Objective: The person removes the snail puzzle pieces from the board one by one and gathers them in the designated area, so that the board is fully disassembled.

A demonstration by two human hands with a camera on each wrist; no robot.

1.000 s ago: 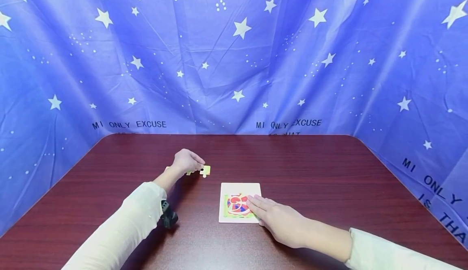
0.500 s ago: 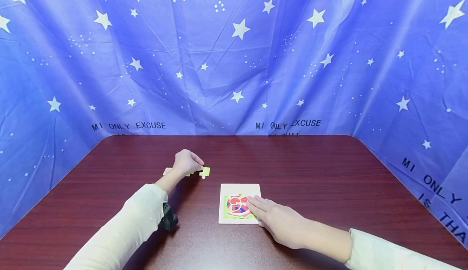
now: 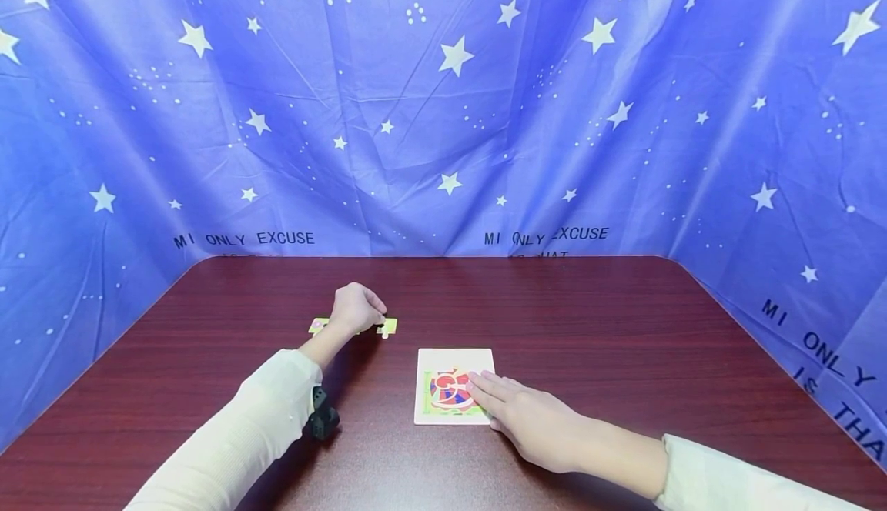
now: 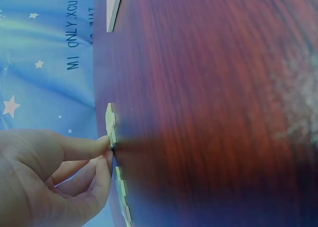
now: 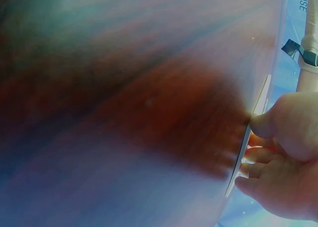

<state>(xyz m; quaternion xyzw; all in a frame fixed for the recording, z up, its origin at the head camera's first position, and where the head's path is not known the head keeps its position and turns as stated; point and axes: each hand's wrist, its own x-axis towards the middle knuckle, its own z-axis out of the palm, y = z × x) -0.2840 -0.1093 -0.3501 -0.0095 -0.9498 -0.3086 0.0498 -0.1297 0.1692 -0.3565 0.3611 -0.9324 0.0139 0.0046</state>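
At the table's far left-centre, my left hand (image 3: 355,309) pinches the edge of a yellow-green jigsaw puzzle piece (image 3: 389,326) between thumb and fingertips. From the left wrist, that puzzle piece (image 4: 110,120) shows edge-on, low at the tabletop. Another piece with a pink patch (image 3: 317,325) lies left of the hand, and what lies between is partly hidden behind it. Nearer me is a white square puzzle board (image 3: 453,359), its picture red, blue and green. My right hand (image 3: 537,422) rests with straight fingers on the board's right side, covering part of the picture.
Everything lies on a dark red wood-grain table (image 3: 596,326). Behind it hangs a blue curtain (image 3: 388,165) with stars and printed words. A black wrist device (image 3: 322,415) hangs under the left sleeve. More piece edges (image 4: 121,187) line up below the left fingers.
The left hand has shifted very slightly right, uncovering more of the pink-patched piece. The right hand stays on the board. The view has tilted a little.
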